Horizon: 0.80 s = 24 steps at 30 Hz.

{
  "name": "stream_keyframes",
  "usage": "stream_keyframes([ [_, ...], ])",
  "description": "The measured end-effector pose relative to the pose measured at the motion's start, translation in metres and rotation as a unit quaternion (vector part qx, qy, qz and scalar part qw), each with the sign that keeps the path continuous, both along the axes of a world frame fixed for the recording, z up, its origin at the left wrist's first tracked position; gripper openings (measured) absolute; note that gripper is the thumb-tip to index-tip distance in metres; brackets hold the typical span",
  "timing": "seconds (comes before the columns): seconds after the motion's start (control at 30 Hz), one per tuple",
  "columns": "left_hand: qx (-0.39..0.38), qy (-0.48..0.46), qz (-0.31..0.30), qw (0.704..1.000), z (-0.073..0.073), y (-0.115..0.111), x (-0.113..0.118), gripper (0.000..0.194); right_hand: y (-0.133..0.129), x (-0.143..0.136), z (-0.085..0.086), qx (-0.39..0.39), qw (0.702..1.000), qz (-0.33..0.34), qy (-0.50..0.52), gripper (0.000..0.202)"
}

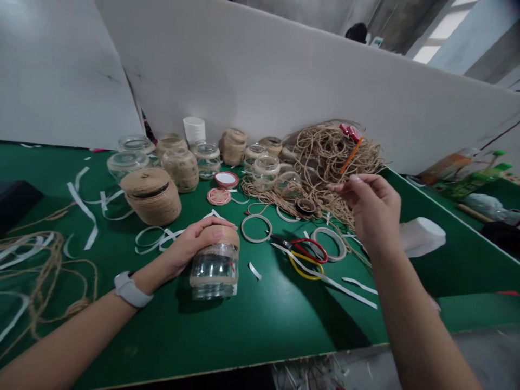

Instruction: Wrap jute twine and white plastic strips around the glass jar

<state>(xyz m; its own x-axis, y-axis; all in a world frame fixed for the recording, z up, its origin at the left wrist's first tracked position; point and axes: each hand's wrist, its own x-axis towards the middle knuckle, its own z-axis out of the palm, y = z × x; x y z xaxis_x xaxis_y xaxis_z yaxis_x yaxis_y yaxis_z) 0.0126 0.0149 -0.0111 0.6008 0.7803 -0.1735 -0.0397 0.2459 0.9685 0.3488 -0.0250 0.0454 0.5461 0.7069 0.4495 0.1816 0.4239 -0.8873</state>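
Observation:
My left hand (203,241) is closed over the upper end of a glass jar (214,268). The jar is upside down, its threaded mouth toward the table, with tan twine wound around the end under my fingers. A band of tape circles the glass near the mouth. My right hand (371,208) is raised at the right, thumb and fingertips pinched together in front of a twine heap (325,149). What the pinch holds cannot be made out against the twine. Scissors (306,257) with one red and one yellow handle lie between my hands.
Twine-wrapped jars (152,197) and bare glass jars (128,162) stand along the back, near stacked white cups (194,130). Tape rings (257,228), white strips (345,290) and loose twine (44,281) lie on the green table (252,336). A white cup (422,236) is at the right.

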Motion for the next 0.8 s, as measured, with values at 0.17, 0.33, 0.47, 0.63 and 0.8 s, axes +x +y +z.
stream_keyframes([
  [0.17, -0.015, -0.004, 0.016, 1.000, 0.004, -0.003, 0.003, 0.038, 0.003, -0.086, -0.002, -0.078, 0.986, 0.121, -0.082, 0.018],
  [0.33, -0.012, -0.001, 0.043, 0.999, 0.002, -0.002, 0.003, 0.042, 0.007, -0.158, -0.033, -0.125, 0.950, 0.269, -0.096, 0.021],
  [0.47, -0.003, 0.003, 0.051, 0.999, -0.001, 0.000, 0.002, 0.043, 0.010, -0.173, -0.054, -0.126, 0.949, 0.286, -0.038, 0.020],
  [0.63, 0.009, 0.015, 0.024, 1.000, 0.000, 0.000, 0.001, 0.043, 0.011, -0.155, -0.051, -0.110, 0.968, 0.218, -0.050, 0.020],
  [0.8, 0.017, 0.016, 0.013, 1.000, -0.002, 0.002, 0.000, 0.044, -0.022, -0.089, 0.010, 0.099, 0.976, -0.051, -0.188, 0.003],
])
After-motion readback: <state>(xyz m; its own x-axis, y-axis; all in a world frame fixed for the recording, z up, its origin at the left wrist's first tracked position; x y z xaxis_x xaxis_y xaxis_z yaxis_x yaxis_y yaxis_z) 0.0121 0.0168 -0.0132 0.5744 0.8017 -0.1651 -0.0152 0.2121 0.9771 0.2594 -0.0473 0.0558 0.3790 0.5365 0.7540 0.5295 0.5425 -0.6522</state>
